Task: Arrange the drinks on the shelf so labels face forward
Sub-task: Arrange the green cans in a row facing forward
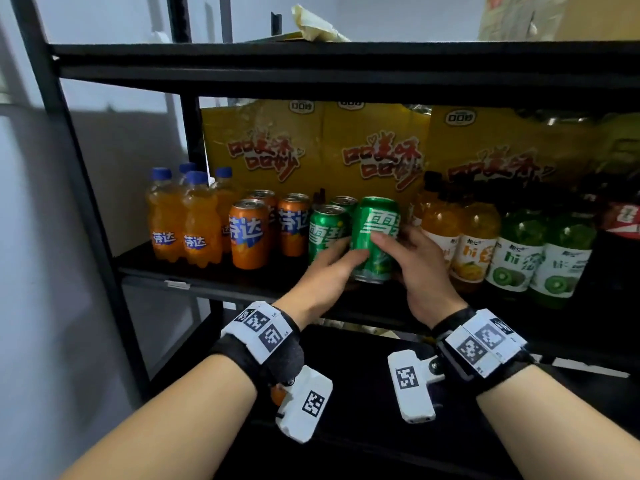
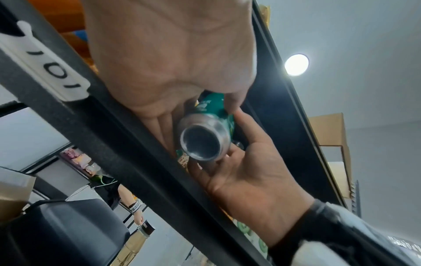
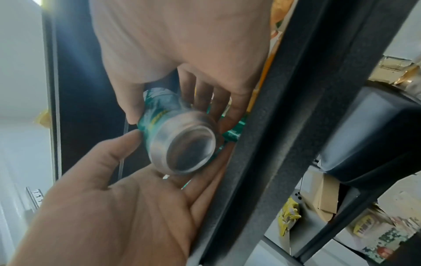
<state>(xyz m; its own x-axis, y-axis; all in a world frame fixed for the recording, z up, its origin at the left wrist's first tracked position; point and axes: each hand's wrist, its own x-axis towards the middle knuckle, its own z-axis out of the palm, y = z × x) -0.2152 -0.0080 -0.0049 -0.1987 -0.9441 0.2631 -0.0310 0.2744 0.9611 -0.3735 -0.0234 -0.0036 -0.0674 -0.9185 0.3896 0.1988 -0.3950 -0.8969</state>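
Green can sits lifted and tilted off the shelf between your left hand and right hand, both clasping it, label nearly forward, while the orange cans and bottles already look fronted, so setting it down remains.

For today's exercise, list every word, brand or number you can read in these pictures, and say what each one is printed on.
"芬达": orange cans and orange bottles.
"雪碧": green can gripped by both hands, and green can beside it.
"口口美味 口口妙": yellow cartons; top logo "口口妙".
"hi": juice bottles, kiwi bottles; smaller print unreadable.
"101", seen upside down: white shelf tag.
Wrist markers: codes only.
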